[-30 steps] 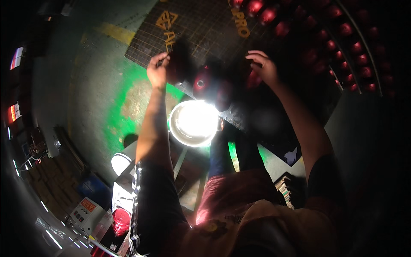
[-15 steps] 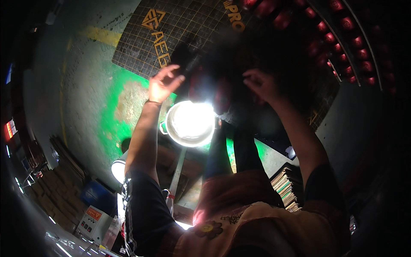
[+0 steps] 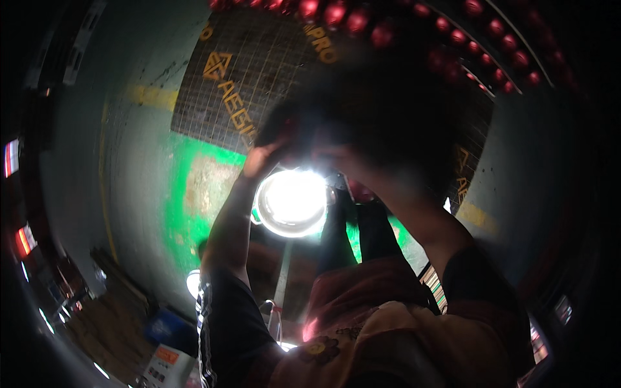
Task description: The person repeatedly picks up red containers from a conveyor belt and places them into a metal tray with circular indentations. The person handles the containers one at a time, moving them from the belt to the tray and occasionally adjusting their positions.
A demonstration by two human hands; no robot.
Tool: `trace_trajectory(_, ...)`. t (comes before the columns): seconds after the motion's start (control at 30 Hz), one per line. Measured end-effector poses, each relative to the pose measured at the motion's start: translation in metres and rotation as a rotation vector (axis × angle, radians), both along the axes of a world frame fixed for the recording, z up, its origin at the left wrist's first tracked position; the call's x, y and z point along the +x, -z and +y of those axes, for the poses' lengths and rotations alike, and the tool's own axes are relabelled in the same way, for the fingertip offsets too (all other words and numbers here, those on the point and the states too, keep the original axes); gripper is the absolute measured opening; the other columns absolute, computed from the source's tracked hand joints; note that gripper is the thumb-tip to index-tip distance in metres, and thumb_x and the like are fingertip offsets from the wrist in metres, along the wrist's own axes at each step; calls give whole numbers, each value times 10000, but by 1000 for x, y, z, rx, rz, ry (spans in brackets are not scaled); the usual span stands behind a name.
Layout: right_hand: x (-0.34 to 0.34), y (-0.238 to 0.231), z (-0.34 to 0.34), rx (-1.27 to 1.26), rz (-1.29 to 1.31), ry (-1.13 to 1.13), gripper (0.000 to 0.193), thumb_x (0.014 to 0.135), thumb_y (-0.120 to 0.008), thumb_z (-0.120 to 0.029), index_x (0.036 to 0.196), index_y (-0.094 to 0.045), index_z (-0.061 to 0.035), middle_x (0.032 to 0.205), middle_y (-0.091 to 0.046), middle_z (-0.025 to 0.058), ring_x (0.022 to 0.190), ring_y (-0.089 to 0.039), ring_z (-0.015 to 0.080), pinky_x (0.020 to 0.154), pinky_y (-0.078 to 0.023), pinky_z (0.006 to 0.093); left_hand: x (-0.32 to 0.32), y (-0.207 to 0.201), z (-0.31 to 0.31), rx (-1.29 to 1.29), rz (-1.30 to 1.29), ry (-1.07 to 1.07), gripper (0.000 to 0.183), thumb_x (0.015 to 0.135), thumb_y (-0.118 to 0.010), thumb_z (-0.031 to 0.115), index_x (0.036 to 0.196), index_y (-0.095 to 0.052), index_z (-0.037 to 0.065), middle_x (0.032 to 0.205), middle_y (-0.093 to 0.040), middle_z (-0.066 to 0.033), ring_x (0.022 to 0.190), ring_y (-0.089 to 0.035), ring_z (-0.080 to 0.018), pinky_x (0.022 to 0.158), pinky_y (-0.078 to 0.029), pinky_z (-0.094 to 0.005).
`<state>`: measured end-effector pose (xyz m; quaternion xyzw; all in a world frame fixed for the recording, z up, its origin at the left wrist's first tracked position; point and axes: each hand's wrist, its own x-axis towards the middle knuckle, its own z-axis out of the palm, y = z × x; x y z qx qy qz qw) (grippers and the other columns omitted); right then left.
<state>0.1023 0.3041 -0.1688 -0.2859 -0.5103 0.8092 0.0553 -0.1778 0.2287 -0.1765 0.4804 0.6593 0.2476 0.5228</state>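
A round lamp [image 3: 292, 204] with a pale rim glares in the middle, below both hands. Just above its upper left edge is my left hand [image 3: 261, 160], its fingers lost in dark shadow. My right hand [image 3: 341, 157] reaches in from the right to the lamp's upper right, dim and blurred. The two hands are close together, beside a dark area where a faint reddish shape shows. What they touch or hold there cannot be made out. A dark red glossy piece [image 3: 360, 192] shows under my right wrist.
Beyond lies a dark gridded board [image 3: 220, 97] with yellow lettering. Rows of shiny red round pieces [image 3: 356, 21] line the far side. Green-painted floor [image 3: 187, 194] is at the left. A control box [image 3: 165, 368] and a blue bin [image 3: 165, 326] stand lower left.
Both hands have come down and closer together, toward the lamp's upper edge; earlier they were wide apart with fingers visible. The whole view has shifted, so the red rows sit higher.
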Motion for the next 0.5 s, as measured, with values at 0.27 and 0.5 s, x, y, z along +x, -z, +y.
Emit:
trace_trajectory(0.27,55,-27,-58,4,-103,137,403,893,-637,-112,1291,-612,-55,996,-695,72,909,-653,143,827,-514,288,58,-33,-65,132,95,-209,329,917,-660,120,1230,-652,21,923,-699,-37,789,-571,-57,683,-494,-248)
trace_trajectory(0.5,158,-128,-121,353,-225,57,412,894,-639,-114,1305,-617,-102,997,-707,71,905,-650,134,789,-511,289,143,-124,-151,214,10,-177,409,833,-646,14,1241,-658,40,853,-708,-123,734,-606,-101,678,-516,-298)
